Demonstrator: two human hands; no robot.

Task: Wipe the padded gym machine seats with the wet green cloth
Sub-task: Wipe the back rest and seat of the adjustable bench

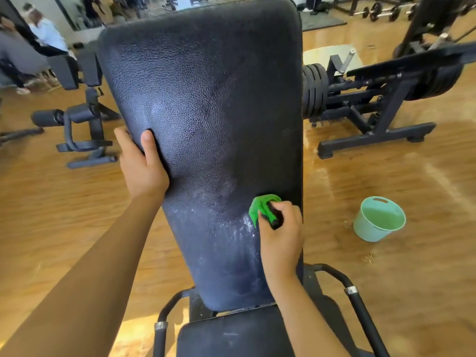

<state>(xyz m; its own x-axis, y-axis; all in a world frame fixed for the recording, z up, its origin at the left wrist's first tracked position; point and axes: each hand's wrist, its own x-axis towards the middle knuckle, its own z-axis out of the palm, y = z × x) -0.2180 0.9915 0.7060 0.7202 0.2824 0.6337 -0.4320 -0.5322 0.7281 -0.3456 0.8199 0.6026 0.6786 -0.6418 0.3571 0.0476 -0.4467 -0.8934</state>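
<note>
Two pads, one bucket, two hands, one cloth.
Item one, black backrest pad (219, 124), wet streaks low on its face; seat pad (231, 338) below it; pale green bucket (378, 220) on the floor (386, 176), right. My left hand (141, 166) grips the backrest's left edge, thumb on its face; my right hand (280, 233) clutches the bunched green cloth (260, 206) against the pad's lower right.

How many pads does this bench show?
2: the long back pad the green cloth rests on, and the seat pad below it at the bottom edge. More may be hidden.
</note>
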